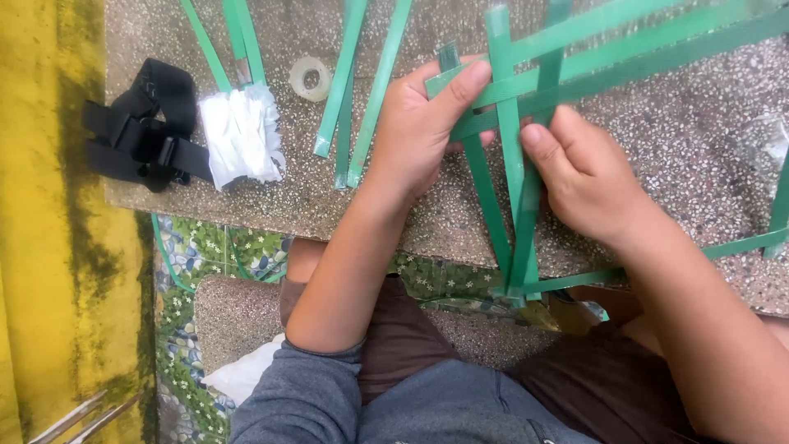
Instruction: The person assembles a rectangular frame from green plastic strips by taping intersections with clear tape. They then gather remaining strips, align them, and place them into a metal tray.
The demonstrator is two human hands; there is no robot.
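Both hands grip crossed flat green plastic straps (pixel 526 90) at the speckled stone desk's (pixel 690 156) centre: left hand (pixel 423 123) pinching them, right hand (pixel 583 173) clamped at 3 o'clock; one clear tape roll (pixel 311 78) at 10 o'clock.

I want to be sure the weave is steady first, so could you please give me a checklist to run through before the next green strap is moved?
1. Left hand pins the crossing of the green straps with its thumb: ok.
2. Right hand grips the upright straps just below the crossing: ok.
3. Straps lie flat on the stone table, not twisted: ok where visible.
4. Lower strap ends hang over the table edge, unsupported: not ok.
5. Spare straps lie beside the left hand, apart from the weave: ok.
6. Over-under order under the hands: cannot tell.
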